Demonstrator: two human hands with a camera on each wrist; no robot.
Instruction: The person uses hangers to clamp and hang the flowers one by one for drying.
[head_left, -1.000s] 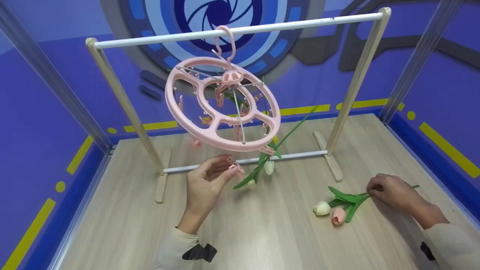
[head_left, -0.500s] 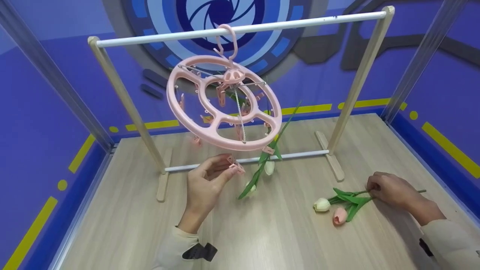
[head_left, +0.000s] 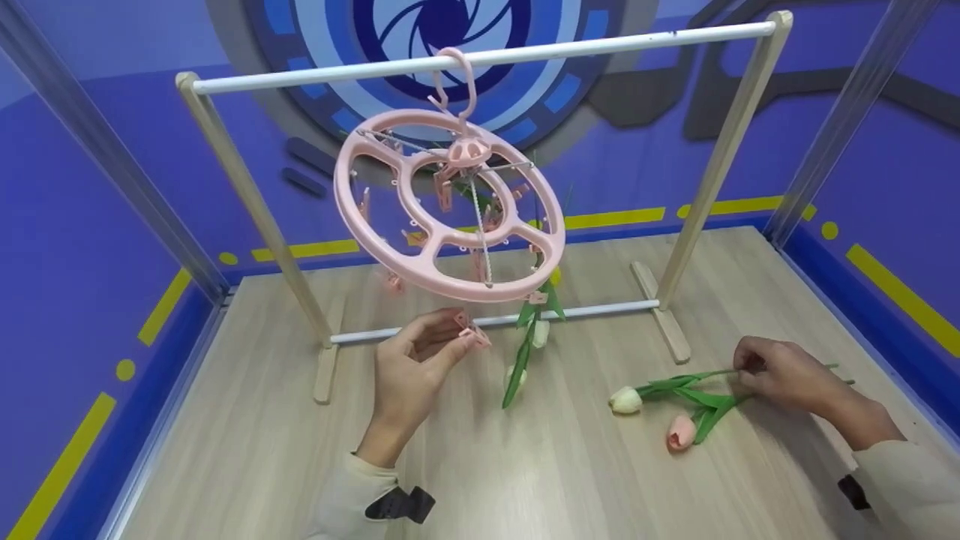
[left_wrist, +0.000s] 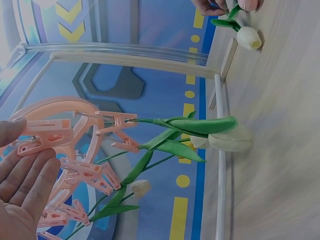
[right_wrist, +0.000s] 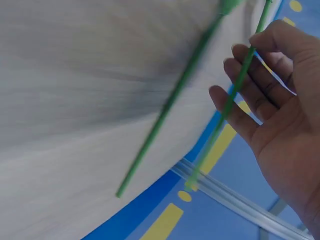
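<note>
My left hand [head_left: 409,375] pinches a pink clothespin [left_wrist: 47,135] below the near rim of a round pink clip hanger [head_left: 420,266]. The hanger hooks over a white rail, tilted towards me. To the right, my right hand [head_left: 784,375] pinches the green stem [right_wrist: 240,77] of a white tulip [head_left: 625,400] between thumb and fingers. Its bloom points left, close over the table. A pink tulip [head_left: 681,433] lies beside it, and its stem [right_wrist: 165,112] lies apart from the hand in the right wrist view. White tulips [left_wrist: 230,137] hang bloom-down from the hanger's clips.
A wooden stand [head_left: 712,161] with a white top rail [head_left: 600,49] and a white lower bar [head_left: 592,311] spans the table's back. Several more pink clips [left_wrist: 92,175] dangle under the hanger. Blue patterned walls [head_left: 60,225] close in the wooden table [head_left: 555,465].
My right hand has raised the white tulip slightly and drawn it apart from the pink one, its bloom shifting left and up. The hanging tulips have swung. My left hand keeps its pinch.
</note>
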